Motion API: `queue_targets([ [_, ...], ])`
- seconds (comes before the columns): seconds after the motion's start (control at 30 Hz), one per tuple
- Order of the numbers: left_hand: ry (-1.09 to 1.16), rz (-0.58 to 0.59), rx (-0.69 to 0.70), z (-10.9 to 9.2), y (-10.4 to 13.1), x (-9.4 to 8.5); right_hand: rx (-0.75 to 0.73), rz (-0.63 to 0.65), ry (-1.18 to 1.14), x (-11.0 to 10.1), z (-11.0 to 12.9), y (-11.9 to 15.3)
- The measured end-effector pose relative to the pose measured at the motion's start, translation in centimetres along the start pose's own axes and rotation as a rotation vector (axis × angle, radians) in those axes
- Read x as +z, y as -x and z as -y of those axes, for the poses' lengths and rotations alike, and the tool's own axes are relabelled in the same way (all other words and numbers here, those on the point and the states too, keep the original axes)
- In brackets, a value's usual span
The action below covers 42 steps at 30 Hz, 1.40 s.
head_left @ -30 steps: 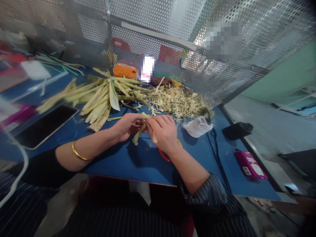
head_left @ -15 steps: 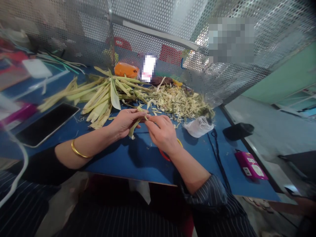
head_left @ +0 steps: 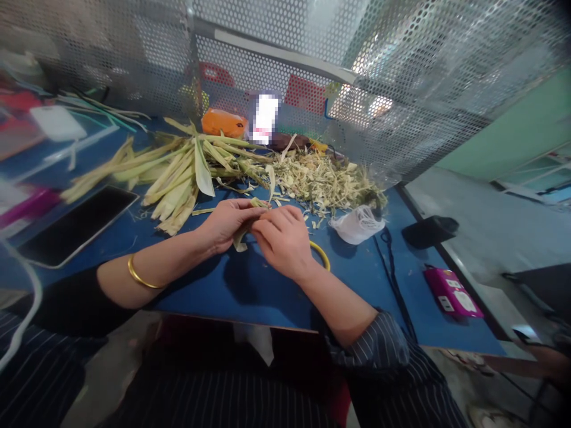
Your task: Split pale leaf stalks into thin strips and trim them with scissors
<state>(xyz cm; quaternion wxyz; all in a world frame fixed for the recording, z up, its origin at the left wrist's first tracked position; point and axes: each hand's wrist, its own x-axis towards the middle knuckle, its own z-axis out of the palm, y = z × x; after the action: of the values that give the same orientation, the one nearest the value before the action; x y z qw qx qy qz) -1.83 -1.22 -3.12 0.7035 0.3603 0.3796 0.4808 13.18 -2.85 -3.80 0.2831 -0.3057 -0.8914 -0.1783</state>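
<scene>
My left hand (head_left: 229,223) pinches a pale green corn husk (head_left: 241,238), whose lower end hangs below the fingers. Close against it, my right hand (head_left: 285,238) has its fingers curled onto the same husk, hiding the part between the two hands. A thin strip (head_left: 270,181) of husk sticks up just above the fingertips. Behind my left hand lies a bundle of long corn husks (head_left: 173,178). Beyond my right hand spreads a heap of shredded husk pieces (head_left: 325,181). A yellow ring (head_left: 322,255) lies partly hidden behind my right wrist.
On the blue table (head_left: 276,303) stand a white bundle of string (head_left: 359,224), a black cylinder (head_left: 430,230) and a purple packet (head_left: 452,291). A dark phone (head_left: 80,226) lies at left. An orange packet (head_left: 223,123) and a lit screen (head_left: 266,116) stand before the perforated metal panel (head_left: 276,62).
My right hand has shifted slightly left, closer over the husk and my left hand. A strip of husk now stands higher above the fingertips. The view has moved slightly.
</scene>
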Motion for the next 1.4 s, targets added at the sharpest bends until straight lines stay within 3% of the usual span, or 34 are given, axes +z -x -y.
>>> queue_targets([
  [0.2, -0.032, -0.05, -0.048, 0.1, 0.1, 0.2, -0.166, 0.116, 0.097, -0.2, 0.3, -0.5],
  [0.33, -0.028, -0.003, -0.061, 0.3, 0.1, 0.2, -0.152, 0.133, 0.056, 0.1, 0.4, -0.4],
  [0.43, -0.046, 0.008, -0.056, 0.3, 0.1, 0.0, 0.043, -0.037, -0.131, 0.0, 0.1, 0.0],
  [0.57, -0.134, -0.042, -0.05, -0.1, 0.0, -0.3, 0.558, -0.27, -0.423, 0.4, -1.0, 0.2],
  [0.63, -0.152, -0.033, -0.065, -0.3, 0.0, -0.4, 0.775, -0.238, -0.569, 1.0, -1.6, 0.4],
  [0.7, -0.16, -0.02, -0.065, -0.3, 0.0, -0.4, 0.897, -0.14, -0.69, 1.6, -1.9, 0.5],
  [0.87, -0.254, 0.047, 0.019, 0.0, 0.2, -0.5, 0.981, -0.074, -0.823, 1.9, -2.0, 0.4],
  [1.03, -0.227, -0.083, 0.128, -0.1, -0.2, -0.6, 1.098, -0.019, -1.074, 1.3, -1.8, -0.1],
  [1.2, -0.212, -0.242, 0.205, -0.8, -0.7, -0.9, 1.024, 0.049, -1.12, 0.2, -0.9, -0.4],
  [1.4, -0.275, -0.235, 0.235, -1.0, -0.7, -1.1, 0.607, 0.085, -1.068, -0.3, -0.8, -0.2],
])
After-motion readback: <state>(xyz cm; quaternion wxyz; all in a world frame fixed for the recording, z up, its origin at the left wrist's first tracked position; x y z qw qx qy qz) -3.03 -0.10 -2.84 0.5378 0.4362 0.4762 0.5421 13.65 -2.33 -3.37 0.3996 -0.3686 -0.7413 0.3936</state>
